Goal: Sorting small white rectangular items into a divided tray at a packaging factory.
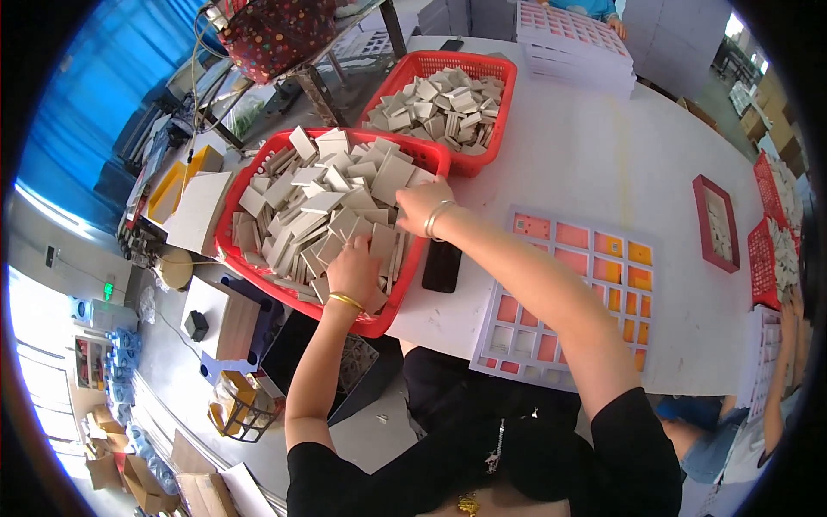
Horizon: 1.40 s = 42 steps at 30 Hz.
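A red plastic basket (226, 226) in front of me is heaped with pale, flat rectangular board pieces (303, 200). My left hand (353, 274) is in its near right part, fingers bent down among the pieces and their tips hidden. At the basket's right rim, my right hand (424, 205) is closed with curled fingers on a pale rectangular piece (420, 177). Under my right forearm lies a white compartment tray (514, 226), some of its cells filled with pink and orange pieces. A black phone (442, 266) rests between basket and tray.
Behind stands a second red basket (508, 95) of pale pieces. Stacked compartment trays (575, 62) sit at the table's far side, near another person. A dark red frame box (699, 200) and more red baskets (758, 263) are at the right, beside a co-worker's arms.
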Tool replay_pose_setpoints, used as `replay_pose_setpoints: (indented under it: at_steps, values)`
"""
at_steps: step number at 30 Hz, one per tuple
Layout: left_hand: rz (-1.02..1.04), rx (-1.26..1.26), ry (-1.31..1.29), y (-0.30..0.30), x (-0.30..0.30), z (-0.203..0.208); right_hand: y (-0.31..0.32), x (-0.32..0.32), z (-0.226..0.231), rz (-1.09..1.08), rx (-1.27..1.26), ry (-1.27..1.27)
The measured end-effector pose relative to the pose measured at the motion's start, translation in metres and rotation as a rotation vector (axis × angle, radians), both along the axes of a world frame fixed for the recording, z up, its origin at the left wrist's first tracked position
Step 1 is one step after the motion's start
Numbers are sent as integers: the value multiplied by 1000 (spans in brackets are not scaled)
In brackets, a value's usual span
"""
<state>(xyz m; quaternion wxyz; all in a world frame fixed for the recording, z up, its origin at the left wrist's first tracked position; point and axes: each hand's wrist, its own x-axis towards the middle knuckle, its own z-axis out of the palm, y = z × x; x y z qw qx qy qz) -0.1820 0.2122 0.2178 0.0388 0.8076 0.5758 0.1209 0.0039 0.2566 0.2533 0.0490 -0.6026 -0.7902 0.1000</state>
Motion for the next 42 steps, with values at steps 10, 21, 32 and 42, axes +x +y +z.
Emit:
replay_pose_setpoints:
  at_steps: [10,21,32,42]
  values:
    - [53,120,-241,-12,-31,2,12,-50,-3,236,-275,-468]
    - [9,351,-759,-29,-33,33,4,-11,0,-83,130,728]
    - [-430,-16,-787,-59,134,12,-87,242,-73,-583,605,1068]
    - [-580,-438,-558,-8,265,-83,-191,316,-117,-879,349,1095]
